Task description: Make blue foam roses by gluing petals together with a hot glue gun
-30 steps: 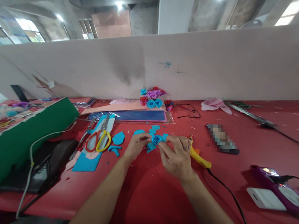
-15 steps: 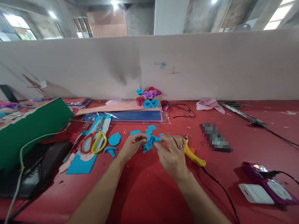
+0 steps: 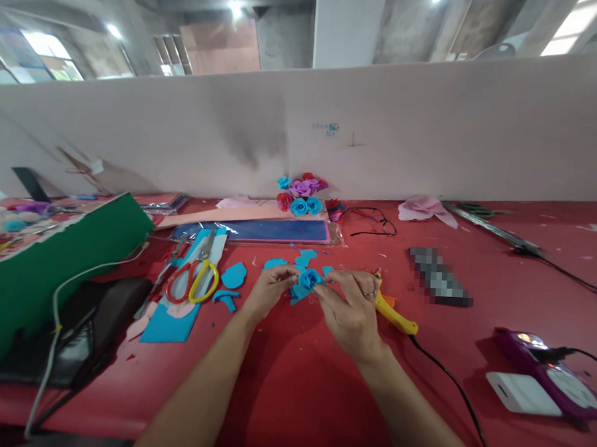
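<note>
A blue paper rose (image 3: 310, 279) is held up between my two hands, above the red table. My left hand (image 3: 271, 290) pinches its left edge with thumb and fingertips. On the other side, the fingers of my right hand (image 3: 355, 308), which wears a ring, close on the rose's right edge. Blue paper scraps (image 3: 304, 257) lie behind and beneath the flower. A cut blue petal piece (image 3: 234, 275) and a curled blue strip (image 3: 225, 300) rest left of my left hand. Just beyond my right hand lies a yellow glue gun (image 3: 396, 315), partly hidden by the fingers.
Scissors (image 3: 194, 278) with red and yellow handles lie on blue paper (image 3: 170, 323) at left, beside a green box (image 3: 71, 265). Finished paper flowers (image 3: 302, 196) stand at the back. A blurred dark object (image 3: 440, 277), a white adapter (image 3: 522, 394) and a purple power strip (image 3: 570, 391) are at right.
The whole view has shifted slightly, so things appear a little further right. The rose has turned to show its spiralled face more toward me. Both hands keep hold of it.
</note>
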`<state>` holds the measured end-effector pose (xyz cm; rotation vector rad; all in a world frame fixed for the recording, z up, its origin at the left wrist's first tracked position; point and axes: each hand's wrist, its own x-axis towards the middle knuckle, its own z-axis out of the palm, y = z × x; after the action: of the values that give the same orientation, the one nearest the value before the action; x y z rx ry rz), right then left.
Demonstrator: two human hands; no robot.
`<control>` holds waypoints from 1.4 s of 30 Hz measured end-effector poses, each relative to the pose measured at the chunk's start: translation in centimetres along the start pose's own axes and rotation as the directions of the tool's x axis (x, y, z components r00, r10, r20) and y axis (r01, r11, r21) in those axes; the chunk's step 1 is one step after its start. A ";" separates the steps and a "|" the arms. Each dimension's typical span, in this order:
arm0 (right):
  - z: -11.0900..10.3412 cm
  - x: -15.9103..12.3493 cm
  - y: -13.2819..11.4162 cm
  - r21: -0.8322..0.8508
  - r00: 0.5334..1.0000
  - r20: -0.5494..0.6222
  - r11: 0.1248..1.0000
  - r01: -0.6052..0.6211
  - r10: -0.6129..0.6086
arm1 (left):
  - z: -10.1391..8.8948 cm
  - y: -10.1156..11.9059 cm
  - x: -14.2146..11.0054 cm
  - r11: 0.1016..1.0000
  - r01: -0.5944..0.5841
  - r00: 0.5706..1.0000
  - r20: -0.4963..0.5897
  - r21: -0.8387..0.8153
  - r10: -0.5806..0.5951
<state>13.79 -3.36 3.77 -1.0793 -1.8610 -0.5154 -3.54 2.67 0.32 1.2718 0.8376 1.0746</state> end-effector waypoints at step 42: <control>0.0 -0.2 0.2 0.254 0.995 -0.087 0.964 0.076 -0.055 | 0.6 0.6 -0.7 0.950 0.084 0.978 0.209 -0.302 -0.020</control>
<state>13.99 -3.39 3.60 -0.8160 -1.8394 -0.3379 -3.33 1.77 0.97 1.0660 0.5203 0.9703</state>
